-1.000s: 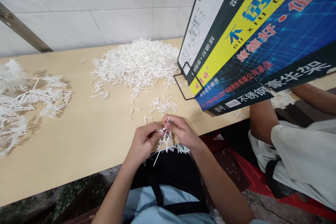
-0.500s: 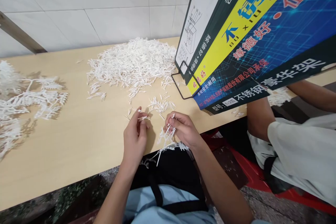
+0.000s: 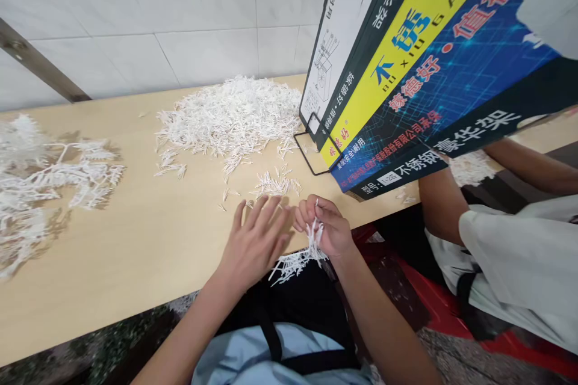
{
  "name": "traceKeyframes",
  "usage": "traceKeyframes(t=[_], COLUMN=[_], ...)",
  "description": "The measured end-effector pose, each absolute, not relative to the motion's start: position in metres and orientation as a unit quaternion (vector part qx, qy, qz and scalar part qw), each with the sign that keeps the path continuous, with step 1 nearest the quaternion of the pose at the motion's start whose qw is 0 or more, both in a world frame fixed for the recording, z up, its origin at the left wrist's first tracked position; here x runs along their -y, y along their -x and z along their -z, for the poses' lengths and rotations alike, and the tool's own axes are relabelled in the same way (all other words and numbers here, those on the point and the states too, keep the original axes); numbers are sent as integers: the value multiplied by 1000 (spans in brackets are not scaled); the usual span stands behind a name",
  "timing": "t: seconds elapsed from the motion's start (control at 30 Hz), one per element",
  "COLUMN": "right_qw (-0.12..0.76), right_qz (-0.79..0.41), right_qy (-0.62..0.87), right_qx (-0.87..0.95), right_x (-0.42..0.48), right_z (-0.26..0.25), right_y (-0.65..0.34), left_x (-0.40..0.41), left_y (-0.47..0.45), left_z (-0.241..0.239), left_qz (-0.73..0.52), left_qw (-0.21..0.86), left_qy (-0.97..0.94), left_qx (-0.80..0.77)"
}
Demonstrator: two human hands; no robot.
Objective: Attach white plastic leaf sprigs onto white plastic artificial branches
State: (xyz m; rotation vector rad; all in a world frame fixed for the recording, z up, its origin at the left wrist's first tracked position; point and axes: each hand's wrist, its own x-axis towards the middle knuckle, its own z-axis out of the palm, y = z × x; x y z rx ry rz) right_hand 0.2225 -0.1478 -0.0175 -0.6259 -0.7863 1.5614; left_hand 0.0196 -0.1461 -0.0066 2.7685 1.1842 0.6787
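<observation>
My right hand (image 3: 329, 230) is closed on a white, branching plastic sprue (image 3: 315, 237), pinched at the table's near edge. Thin white branches trail below that hand, over the lap. Palm down and fingers spread, my left hand (image 3: 253, 245) is just left of the right one and appears to hold nothing. Beyond the fingertips lies a small scatter of thin white plastic pieces (image 3: 277, 183), partly hidden by the left hand. Farther back, a large heap of similar white pieces (image 3: 235, 114) is piled toward the wall.
Tangled white sprues (image 3: 76, 174) cover the left end of the wooden table (image 3: 149, 240). A big printed cardboard box (image 3: 406, 96) stands at the right, beside a black wire frame (image 3: 311, 159). Past the box, another person's arm (image 3: 442, 198) shows. A tiled wall (image 3: 203, 54) bounds the back.
My left hand has turned from a curled, near-pinching pose to palm down with fingers spread, moving toward the right hand. The right hand has shifted slightly right with the sprue.
</observation>
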Motion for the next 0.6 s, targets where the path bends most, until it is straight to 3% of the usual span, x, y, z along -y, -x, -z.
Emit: traceKeyframes(t=[0.2, 0.3, 0.43, 0.5, 0.6], right_qw=[548, 545, 547, 551, 563], right_qz=[-702, -688, -654, -642, -633], right_qy=[242, 315, 407, 428, 432], right_qx=[386, 362, 329, 319, 310], right_x=[150, 147, 144, 143, 142], right_z=[20, 17, 14, 12, 12], right_y=[-226, -222, -212, -207, -203], left_x=[106, 49, 17, 38, 96], left_y=[-43, -44, -39, -40, -51], left_z=[16, 8, -23, -39, -45], left_qz=[-113, -133, -253, -339, -417], left_qw=[16, 14, 6, 71, 305], left_qy=[-906, -867, -799, -749, -674], left_qx=[-408, -480, -546, -565, -529])
